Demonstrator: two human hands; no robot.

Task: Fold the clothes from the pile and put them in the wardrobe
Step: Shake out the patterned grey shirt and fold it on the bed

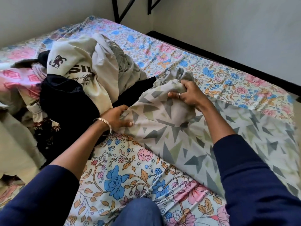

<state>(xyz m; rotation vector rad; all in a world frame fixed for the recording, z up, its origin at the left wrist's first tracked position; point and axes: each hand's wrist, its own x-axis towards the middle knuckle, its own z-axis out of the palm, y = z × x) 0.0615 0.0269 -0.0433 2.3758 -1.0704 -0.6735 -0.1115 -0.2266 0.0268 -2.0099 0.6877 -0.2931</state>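
- We see both arms reaching forward over the bed [123, 180], each in a dark blue sleeve [254, 173] pushed back from the wrist.
- Our right hand [187, 95] sits farther out, knuckles up, with its fingers curled into a bunched-up part of the patterned cloth [192, 144]; it grips that bunch tightly. A ring [179, 95] shows on one finger.
- Our left hand [116, 117] lies nearer and lower, close to the sheet, the wrist bent slightly inward. Its fingers and thumb pinch the cloth's left edge. Thin bangles [105, 123] circle this wrist.
- The cloth, pale with grey and green triangles, stretches between the two hands and spreads away to the right across the floral sheet, partly flat and partly rumpled.
- The pile of clothes [78, 75] rests on the bed's left half, just beside the left hand. A cream top with dark print lies on top, and dark garments lie beneath and around it.
- A pink-patterned piece [17, 79] lies at the pile's far left edge.
- A knee in blue denim [140, 212] shows at the bottom, against the bed.
- Beyond the bed, a pale wall [228, 30] meets a dark skirting strip.
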